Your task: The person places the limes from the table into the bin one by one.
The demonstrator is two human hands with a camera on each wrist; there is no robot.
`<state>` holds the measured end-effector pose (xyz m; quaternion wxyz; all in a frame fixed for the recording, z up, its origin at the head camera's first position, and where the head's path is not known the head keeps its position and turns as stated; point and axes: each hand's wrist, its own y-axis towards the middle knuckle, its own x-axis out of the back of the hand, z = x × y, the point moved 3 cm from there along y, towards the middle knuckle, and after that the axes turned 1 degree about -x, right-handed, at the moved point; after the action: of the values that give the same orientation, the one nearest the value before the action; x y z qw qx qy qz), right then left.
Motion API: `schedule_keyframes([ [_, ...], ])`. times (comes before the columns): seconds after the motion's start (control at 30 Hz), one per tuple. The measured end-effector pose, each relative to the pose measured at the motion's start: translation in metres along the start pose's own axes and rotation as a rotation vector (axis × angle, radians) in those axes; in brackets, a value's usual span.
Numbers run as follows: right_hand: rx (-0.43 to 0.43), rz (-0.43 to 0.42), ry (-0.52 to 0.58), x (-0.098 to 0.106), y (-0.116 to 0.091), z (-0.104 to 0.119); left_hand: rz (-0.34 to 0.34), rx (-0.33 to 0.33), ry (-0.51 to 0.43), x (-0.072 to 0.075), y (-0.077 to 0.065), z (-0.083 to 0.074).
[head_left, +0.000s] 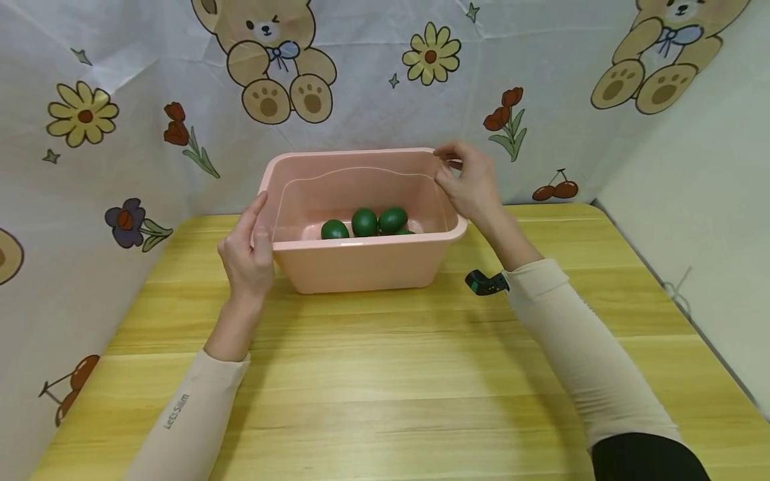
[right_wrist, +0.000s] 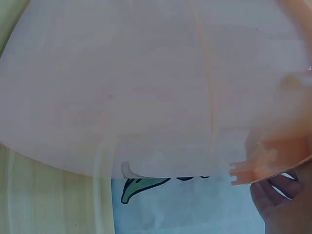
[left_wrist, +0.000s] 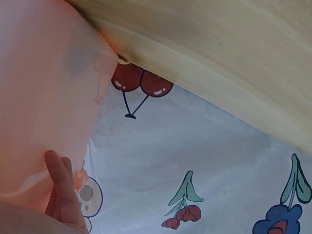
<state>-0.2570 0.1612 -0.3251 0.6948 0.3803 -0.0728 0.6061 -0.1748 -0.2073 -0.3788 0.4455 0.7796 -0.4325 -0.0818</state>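
A pink plastic bin (head_left: pixel 361 267) is at the far side of the wooden table in the head view, its open top facing up and toward me. Inside lie several smooth, dark green, egg-shaped objects (head_left: pixel 364 222); the front wall partly hides them. My left hand (head_left: pixel 248 257) holds the bin's left rim, thumb on the near side. At the back right corner, my right hand (head_left: pixel 472 180) grips the rim with bent fingers. The left wrist view shows my left fingers (left_wrist: pixel 61 175) against the pink wall. In the right wrist view, my right fingers (right_wrist: pixel 275 195) curl at the rim.
The wooden table (head_left: pixel 385 401) extends toward me from the bin. Behind it hangs a white cloth (head_left: pixel 373 100) printed with bears and flowers. A plain white wall (head_left: pixel 710 220) borders the right side. A small black device (head_left: pixel 486 282) sits at my right cuff.
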Motion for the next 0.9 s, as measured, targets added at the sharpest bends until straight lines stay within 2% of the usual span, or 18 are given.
schedule_keyframes([
  [0.17, -0.024, -0.010, 0.041, -0.003, -0.002, -0.002, -0.002, -0.008, 0.000, 0.003, -0.001, 0.002],
  [0.3, -0.053, -0.034, 0.080, 0.004, -0.003, -0.015, 0.007, -0.012, -0.011, 0.002, 0.000, 0.002],
  [0.6, -0.226, -0.035, -0.050, 0.028, -0.009, -0.074, 0.001, -0.007, -0.001, 0.003, 0.001, 0.000],
  [0.7, -0.276, -0.030, -0.075, 0.034, -0.013, -0.088, 0.009, -0.008, -0.003, 0.003, 0.001, 0.000],
  [0.9, -0.322, -0.011, -0.113, 0.039, -0.018, -0.107, 0.017, -0.009, -0.005, 0.002, 0.001, 0.001],
])
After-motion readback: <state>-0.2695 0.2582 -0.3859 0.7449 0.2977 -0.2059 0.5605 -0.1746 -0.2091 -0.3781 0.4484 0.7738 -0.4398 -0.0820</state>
